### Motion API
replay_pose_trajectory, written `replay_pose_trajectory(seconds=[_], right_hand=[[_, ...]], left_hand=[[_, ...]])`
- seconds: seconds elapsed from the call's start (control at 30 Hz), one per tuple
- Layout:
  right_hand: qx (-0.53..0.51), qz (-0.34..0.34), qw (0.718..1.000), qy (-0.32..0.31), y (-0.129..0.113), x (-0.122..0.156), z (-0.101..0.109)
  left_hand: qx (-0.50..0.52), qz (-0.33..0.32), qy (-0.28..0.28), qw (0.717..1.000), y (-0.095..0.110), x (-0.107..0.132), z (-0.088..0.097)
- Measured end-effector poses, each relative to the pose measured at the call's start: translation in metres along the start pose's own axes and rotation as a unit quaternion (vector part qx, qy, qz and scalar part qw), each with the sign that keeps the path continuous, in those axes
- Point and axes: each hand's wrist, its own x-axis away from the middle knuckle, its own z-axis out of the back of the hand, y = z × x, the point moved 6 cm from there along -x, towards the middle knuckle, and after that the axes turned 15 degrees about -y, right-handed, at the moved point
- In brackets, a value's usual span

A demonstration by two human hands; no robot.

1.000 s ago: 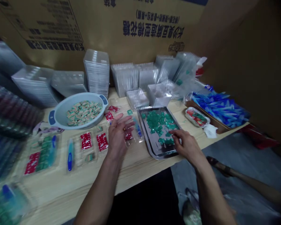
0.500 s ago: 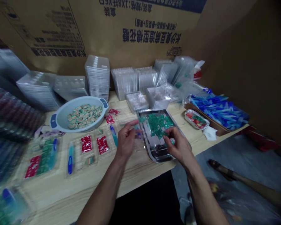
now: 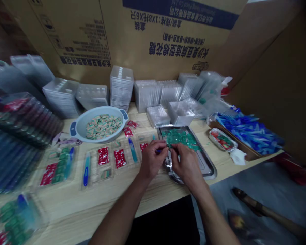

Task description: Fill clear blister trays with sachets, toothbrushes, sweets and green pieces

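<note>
My left hand (image 3: 153,159) is closed in a pinch at the near left edge of the metal tray (image 3: 209,167), beside a clear plastic pack (image 3: 136,166). What its fingertips hold is hidden. My right hand (image 3: 186,161), over the tray, has thumb and fingers pinched at a small green translucent piece (image 3: 170,145). The fingertips of both hands almost meet there. Loose green pieces (image 3: 182,136) lie spread over the tray's far half. In the packs left of my hands are red sachets (image 3: 120,158) and blue plastic picks (image 3: 86,169).
A pale blue basin (image 3: 77,126) of striped pieces stands at the back left. Stacked clear trays (image 3: 121,86) line the cardboard wall (image 3: 132,61). On the right are a foil-like dish (image 3: 222,139) and a box of blue picks (image 3: 250,131). Filled packs (image 3: 57,168) lie left.
My hands have come together above the tray's left side; the right moved left with a green piece. The left hand's spread fingers have closed. The view has shifted left.
</note>
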Motion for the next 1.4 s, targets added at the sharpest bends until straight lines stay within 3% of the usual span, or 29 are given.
replay_pose_trajectory(seconds=[0.13, 0.3, 0.47, 0.63, 0.87, 1.07, 1.27, 1.4], right_hand=[[0.086, 0.008, 0.996, -0.038, -0.004, -0.002, -0.002], [0.093, 0.04, 0.993, -0.068, -0.001, -0.005, 0.005], [0.106, 0.041, 0.992, -0.06, -0.001, -0.005, 0.009], [0.044, 0.011, 0.998, -0.038, 0.002, -0.006, 0.013], [-0.132, -0.002, 0.989, -0.069, 0.013, -0.007, 0.011], [-0.199, 0.012, 0.979, -0.05, 0.02, -0.01, 0.013], [-0.247, -0.004, 0.969, -0.001, 0.042, -0.004, 0.015], [-0.247, -0.014, 0.969, 0.015, 0.042, -0.003, 0.012]], left_hand=[[-0.057, -0.027, 0.004, 0.998, 0.001, 0.0, 0.001], [-0.079, -0.076, -0.035, 0.993, 0.008, -0.001, -0.003], [-0.102, -0.082, -0.045, 0.99, 0.011, 0.0, -0.006], [-0.146, -0.1, -0.055, 0.983, 0.011, 0.002, -0.01], [-0.165, -0.09, 0.008, 0.982, 0.013, 0.003, -0.002], [-0.089, -0.09, 0.001, 0.992, 0.02, 0.004, -0.001], [0.138, 0.026, 0.024, 0.99, -0.003, 0.001, 0.006], [0.166, 0.036, 0.041, 0.985, -0.005, 0.002, 0.007]])
